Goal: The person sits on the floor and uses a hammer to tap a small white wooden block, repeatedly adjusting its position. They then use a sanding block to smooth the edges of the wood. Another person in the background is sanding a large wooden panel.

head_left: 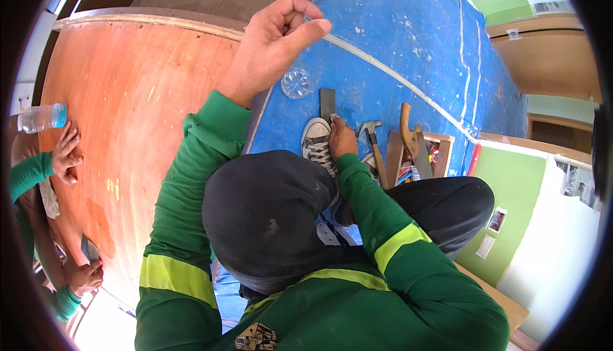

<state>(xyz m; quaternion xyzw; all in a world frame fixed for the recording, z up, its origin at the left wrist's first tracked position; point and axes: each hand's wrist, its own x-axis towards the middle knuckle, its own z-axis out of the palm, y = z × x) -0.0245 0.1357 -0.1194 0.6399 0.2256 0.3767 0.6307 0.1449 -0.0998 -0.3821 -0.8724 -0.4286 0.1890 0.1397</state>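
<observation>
My left hand [276, 41] is raised over the edge of the reddish wooden panel [147, 96], its fingers loosely curled, the thumb stretched out and nothing visible between them. Low down, my right hand [343, 140] is closed beside my sneaker [317, 141]. A small pale metal piece [332, 117] shows at its fingertips, mostly hidden by them. They rest at the near end of a dark grey rectangular block [327, 102], which looks like a sharpening stone. The block lies on the blue floor covering [377, 51], with a damp patch beside it. A clear round plastic container [297, 83] stands nearby.
Right of my hand are a claw hammer [377, 150], a handsaw [414, 137] and a wooden toolbox [440, 147]. At the left, another person's hands [66, 153] rest on the panel near a clear bottle [42, 119]. A green-and-white wall [517, 204] stands at right.
</observation>
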